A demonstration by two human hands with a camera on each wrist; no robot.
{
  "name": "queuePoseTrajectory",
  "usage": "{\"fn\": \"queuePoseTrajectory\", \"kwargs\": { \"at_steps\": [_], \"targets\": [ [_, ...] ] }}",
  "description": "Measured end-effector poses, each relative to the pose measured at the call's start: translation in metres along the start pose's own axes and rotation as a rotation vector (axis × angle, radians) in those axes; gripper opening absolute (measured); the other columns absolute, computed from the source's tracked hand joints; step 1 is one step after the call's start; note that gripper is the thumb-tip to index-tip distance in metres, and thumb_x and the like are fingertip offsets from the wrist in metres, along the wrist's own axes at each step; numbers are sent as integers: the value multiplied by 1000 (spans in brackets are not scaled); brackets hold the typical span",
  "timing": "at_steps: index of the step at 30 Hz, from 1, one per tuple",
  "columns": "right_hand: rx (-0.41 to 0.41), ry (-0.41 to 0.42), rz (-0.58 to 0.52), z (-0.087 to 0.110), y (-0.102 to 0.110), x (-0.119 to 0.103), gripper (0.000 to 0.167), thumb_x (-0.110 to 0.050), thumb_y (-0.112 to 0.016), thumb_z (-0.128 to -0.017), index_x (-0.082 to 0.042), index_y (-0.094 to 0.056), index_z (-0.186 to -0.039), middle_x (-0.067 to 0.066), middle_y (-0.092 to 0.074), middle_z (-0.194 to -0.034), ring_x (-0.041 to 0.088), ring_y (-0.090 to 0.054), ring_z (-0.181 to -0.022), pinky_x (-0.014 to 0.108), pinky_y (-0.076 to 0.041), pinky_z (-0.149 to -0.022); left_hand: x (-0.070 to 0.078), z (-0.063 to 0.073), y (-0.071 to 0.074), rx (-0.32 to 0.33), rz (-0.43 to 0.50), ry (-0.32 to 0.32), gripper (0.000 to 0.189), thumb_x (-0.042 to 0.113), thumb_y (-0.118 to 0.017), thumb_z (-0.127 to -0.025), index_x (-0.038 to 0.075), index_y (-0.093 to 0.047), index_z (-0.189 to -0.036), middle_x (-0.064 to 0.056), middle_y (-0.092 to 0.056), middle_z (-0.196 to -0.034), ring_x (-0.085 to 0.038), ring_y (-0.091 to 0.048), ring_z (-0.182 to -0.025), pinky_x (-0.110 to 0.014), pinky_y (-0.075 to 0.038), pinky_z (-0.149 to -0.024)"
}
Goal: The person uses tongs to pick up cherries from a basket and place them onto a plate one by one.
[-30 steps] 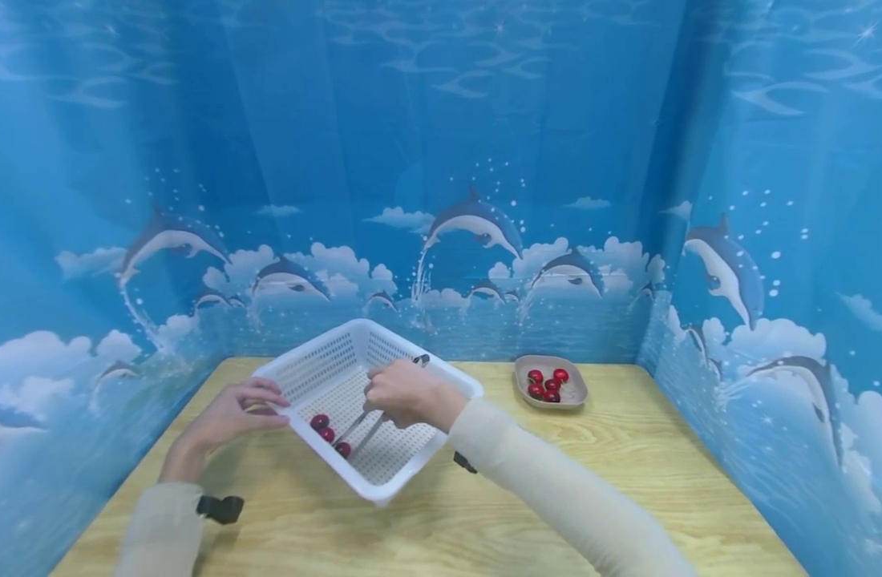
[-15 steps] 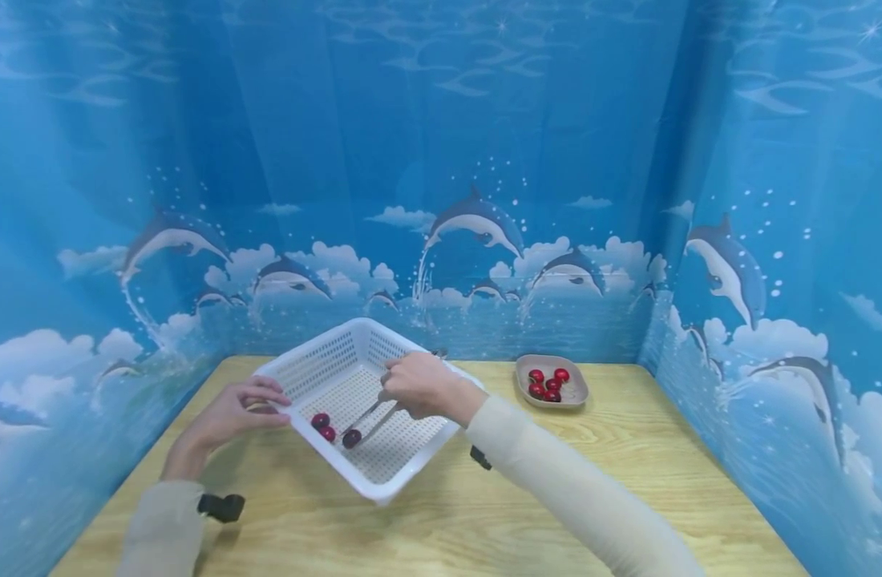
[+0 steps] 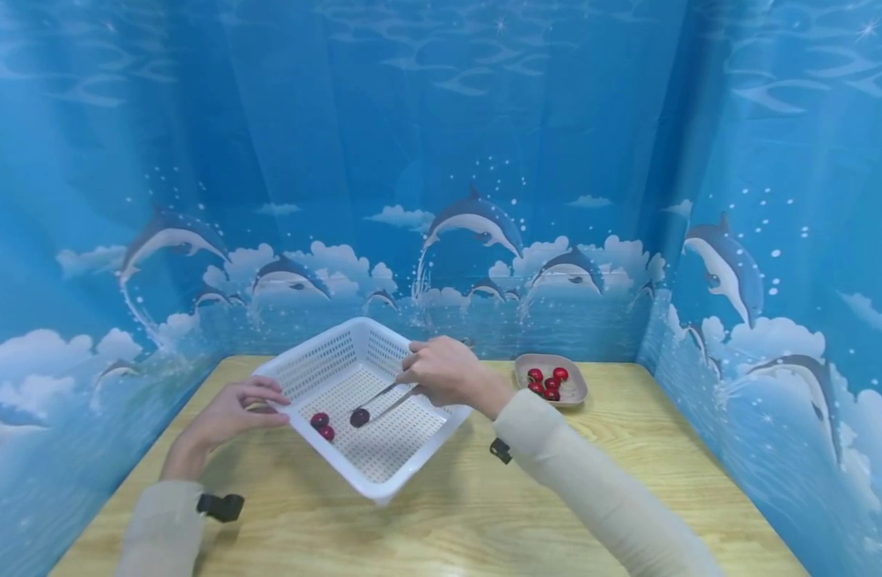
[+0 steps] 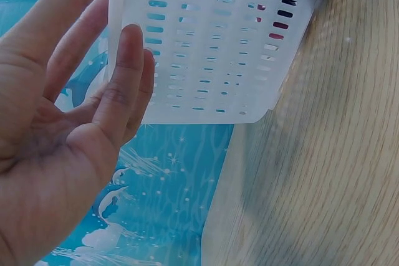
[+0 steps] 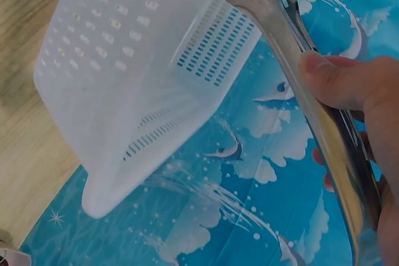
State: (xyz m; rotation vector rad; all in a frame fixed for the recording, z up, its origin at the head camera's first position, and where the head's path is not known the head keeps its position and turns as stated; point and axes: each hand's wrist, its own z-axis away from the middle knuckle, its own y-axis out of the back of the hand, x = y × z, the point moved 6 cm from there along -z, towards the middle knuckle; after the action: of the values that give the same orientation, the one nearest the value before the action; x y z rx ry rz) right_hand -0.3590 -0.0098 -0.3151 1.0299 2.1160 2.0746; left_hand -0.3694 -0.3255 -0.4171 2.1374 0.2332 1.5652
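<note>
My left hand [image 3: 228, 417] pinches the left corner of a white perforated plastic basket [image 3: 314, 362] by its rim; the left wrist view shows the fingers [image 4: 128, 60] against the basket wall. The basket is tilted, its open side facing me. In my right hand [image 3: 444, 373] is a pair of metal tongs [image 5: 293, 60], gripped along the arms with the thumb on one side. Between the tong tips sits a dark red cherry [image 3: 359, 417], over the basket floor. Two more cherries [image 3: 320, 420] lie against the basket's left wall.
A small beige dish [image 3: 575, 393] with several red cherries [image 3: 552, 384] stands at the back right of the wooden table [image 3: 629, 449]. Blue curtains [image 3: 441, 160] with dolphins enclose the table at the back and sides.
The tongs have taken the nearest cherry away from the basket's left wall, and my right hand has moved right and up with it. The left hand and basket have stayed put.
</note>
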Motion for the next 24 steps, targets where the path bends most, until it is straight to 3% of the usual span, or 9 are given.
{"fn": "queuePoseTrajectory", "kwargs": {
  "at_steps": [4,12,24],
  "targets": [
    [39,-18,-32,11,3,7,29,-30,-80,-90,-30,-77,-119,-11,-78,-108,10,-60,-86,21,-49,-66,0,0,0,2,-30,0,31,9,-83,-85,-8,-74,-110,-4,-61,-120,7,-57,-106,-19,-55,-90],
    [144,-49,-56,37,8,25,28,-27,-82,-89,-26,-79,-118,-8,-79,-106,12,-60,-84,24,-51,-67,2,0,1,9,-47,9,31,10,-83,-85,-7,-75,-110,-5,-60,-120,7,-56,-106,-18,-54,-89],
    [345,-56,-81,75,11,46,26,-23,-85,-85,-25,-81,-110,-7,-80,-101,11,-59,-76,19,-44,-59,-2,-1,2,4,-38,4,32,10,-83,-85,-7,-74,-111,-7,-60,-120,7,-58,-105,-20,-56,-88]
  ]
}}
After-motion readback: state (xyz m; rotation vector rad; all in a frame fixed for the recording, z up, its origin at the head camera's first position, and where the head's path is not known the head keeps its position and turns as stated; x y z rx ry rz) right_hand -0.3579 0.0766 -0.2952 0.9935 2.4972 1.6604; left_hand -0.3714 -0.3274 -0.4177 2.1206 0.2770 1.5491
